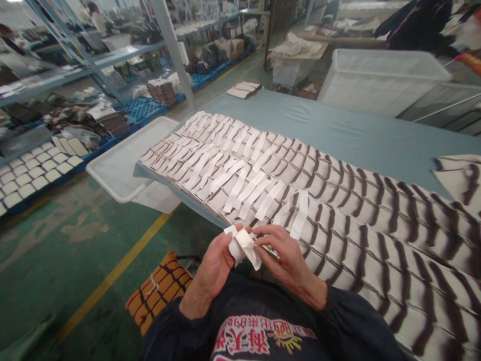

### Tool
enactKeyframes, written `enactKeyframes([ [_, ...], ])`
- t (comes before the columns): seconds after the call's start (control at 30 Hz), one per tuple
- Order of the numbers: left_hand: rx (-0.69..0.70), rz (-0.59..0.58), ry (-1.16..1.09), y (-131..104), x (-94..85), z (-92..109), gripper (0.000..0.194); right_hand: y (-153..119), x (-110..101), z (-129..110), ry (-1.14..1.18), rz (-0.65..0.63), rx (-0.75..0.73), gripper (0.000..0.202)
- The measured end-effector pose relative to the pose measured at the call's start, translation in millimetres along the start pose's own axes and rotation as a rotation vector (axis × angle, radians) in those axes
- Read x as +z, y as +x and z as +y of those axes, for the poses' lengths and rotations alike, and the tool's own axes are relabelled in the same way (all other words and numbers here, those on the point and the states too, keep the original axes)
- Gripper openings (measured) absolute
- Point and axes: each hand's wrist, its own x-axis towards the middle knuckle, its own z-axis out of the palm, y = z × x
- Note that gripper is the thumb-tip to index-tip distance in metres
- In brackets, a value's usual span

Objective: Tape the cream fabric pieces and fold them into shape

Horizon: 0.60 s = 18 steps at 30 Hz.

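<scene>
- Pinching a small white bundle (246, 244) between thumb and fingers of the left hand (214, 264).
- Touching it with the right hand (284, 254), fingertips curled inward (cannot tell whether gripping too).
- Facing, just beyond both hands, rows of cream-and-brown pieces (356, 254) on the counter (315, 123), partly topped with white strips (269, 201).

This looks like a factory workshop. Metal shelving (128, 54), goods on blue pallets (142, 109), a yellow line (114, 277) on the green floor (93, 263) and rows of matching pieces (343, 188) show it.
</scene>
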Motion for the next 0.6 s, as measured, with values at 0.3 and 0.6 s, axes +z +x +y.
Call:
enactKeyframes([
  [0.3, -0.015, -0.085, 0.181, 4, -3.8, -8, 0.054, -6, 4, 0, 0.194, 0.029, 0.234, 0.007],
  [0.6, 0.012, -0.127, 0.273, 9, -9.5, -15, 0.064, -8, 7, 2, 0.103, -0.006, 0.265, 0.014],
])
